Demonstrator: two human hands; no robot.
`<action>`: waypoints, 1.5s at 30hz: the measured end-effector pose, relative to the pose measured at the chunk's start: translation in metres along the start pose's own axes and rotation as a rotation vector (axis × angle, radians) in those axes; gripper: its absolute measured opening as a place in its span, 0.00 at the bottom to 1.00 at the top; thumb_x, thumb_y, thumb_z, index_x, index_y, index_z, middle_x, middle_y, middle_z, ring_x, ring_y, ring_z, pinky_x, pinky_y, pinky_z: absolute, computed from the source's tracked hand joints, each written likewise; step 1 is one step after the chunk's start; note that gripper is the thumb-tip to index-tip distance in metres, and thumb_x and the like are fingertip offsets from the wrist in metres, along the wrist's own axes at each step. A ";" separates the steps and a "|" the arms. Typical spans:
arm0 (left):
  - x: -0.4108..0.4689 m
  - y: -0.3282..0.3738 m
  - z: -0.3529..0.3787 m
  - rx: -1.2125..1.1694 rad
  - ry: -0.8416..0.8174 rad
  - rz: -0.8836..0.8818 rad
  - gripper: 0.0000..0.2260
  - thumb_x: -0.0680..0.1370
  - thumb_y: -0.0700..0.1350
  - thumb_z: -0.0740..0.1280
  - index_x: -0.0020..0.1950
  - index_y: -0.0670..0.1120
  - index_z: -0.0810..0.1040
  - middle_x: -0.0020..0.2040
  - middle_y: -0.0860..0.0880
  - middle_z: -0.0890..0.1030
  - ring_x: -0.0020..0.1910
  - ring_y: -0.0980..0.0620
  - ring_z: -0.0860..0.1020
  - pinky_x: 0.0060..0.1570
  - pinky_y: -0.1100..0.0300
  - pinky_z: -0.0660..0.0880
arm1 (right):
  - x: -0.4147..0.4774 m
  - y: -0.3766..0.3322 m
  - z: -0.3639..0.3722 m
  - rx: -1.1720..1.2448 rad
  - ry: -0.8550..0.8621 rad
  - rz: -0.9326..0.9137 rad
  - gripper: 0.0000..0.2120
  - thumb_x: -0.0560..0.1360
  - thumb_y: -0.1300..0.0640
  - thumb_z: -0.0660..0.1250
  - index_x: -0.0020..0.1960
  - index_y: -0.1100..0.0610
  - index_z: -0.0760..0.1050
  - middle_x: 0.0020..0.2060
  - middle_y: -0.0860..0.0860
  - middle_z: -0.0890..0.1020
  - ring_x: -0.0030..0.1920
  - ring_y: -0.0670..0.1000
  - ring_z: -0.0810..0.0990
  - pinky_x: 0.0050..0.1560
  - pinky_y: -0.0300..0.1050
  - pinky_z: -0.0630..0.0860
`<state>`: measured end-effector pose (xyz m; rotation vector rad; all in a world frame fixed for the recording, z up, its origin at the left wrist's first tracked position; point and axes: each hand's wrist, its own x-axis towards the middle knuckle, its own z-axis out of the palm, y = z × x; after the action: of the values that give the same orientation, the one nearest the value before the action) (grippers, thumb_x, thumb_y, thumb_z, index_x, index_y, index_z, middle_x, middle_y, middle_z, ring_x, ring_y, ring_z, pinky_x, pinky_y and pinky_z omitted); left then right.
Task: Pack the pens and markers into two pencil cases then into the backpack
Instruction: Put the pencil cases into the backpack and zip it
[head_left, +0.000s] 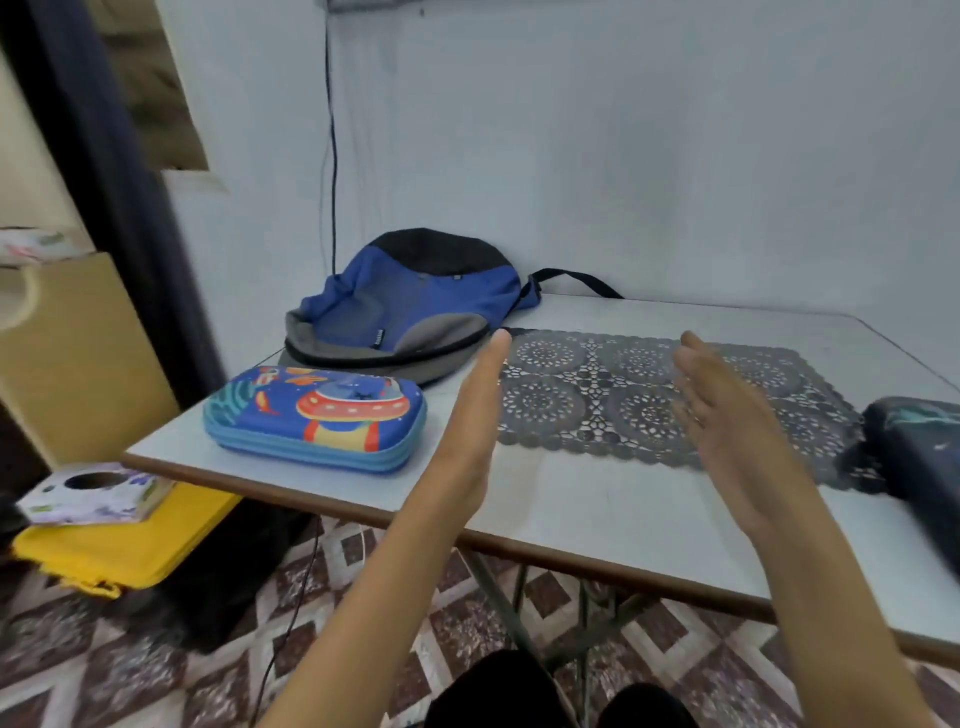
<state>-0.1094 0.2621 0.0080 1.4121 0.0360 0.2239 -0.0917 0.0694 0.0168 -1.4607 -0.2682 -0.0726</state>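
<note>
Empty left hand (475, 410) and right hand (727, 415), grips wide, hover at the lace mat (587, 364); the seemingly stiff-shelled, light pencil case (317, 415) left of it should suit a long-edge hold.

We see soft, even light with a cool bluish cast over the wall (649, 156) and the counter (587, 514). Shadows are faint and diffuse: a thin one under the blue pencil case (317, 415), another beneath the backpack (410, 306). The floor (171, 670) below the counter lies dimmer. At the far left the tones turn warmer and yellowish. Motion blur smears the right hand (727, 415) and, less so, the left hand (478, 410). The dark pencil case (919, 457) at the right edge is smeared too. The wide lens bows the counter's near edge and slants the dark upright band (104, 171) at the left.
</note>
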 end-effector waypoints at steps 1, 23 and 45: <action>-0.001 0.005 -0.012 -0.017 0.020 0.007 0.12 0.82 0.59 0.55 0.64 0.59 0.70 0.52 0.69 0.77 0.50 0.73 0.75 0.45 0.76 0.69 | 0.001 0.002 0.014 0.006 -0.026 0.007 0.38 0.67 0.39 0.67 0.76 0.44 0.61 0.73 0.40 0.66 0.71 0.41 0.64 0.74 0.46 0.60; 0.011 -0.009 -0.249 0.151 0.721 -0.093 0.27 0.80 0.63 0.57 0.71 0.46 0.72 0.68 0.47 0.76 0.65 0.48 0.74 0.64 0.56 0.68 | 0.007 0.074 0.215 0.248 -0.202 0.260 0.36 0.68 0.49 0.72 0.73 0.50 0.66 0.64 0.45 0.77 0.62 0.46 0.78 0.67 0.51 0.72; 0.010 -0.027 -0.131 0.058 0.405 -0.022 0.30 0.75 0.68 0.58 0.70 0.51 0.74 0.66 0.52 0.78 0.65 0.54 0.75 0.68 0.56 0.68 | 0.005 0.050 0.098 0.054 -0.006 0.222 0.34 0.56 0.46 0.72 0.60 0.58 0.77 0.50 0.55 0.85 0.53 0.58 0.82 0.67 0.58 0.71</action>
<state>-0.1169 0.3880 -0.0381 1.4035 0.3942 0.4911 -0.0895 0.1724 -0.0220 -1.4285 -0.1113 0.1181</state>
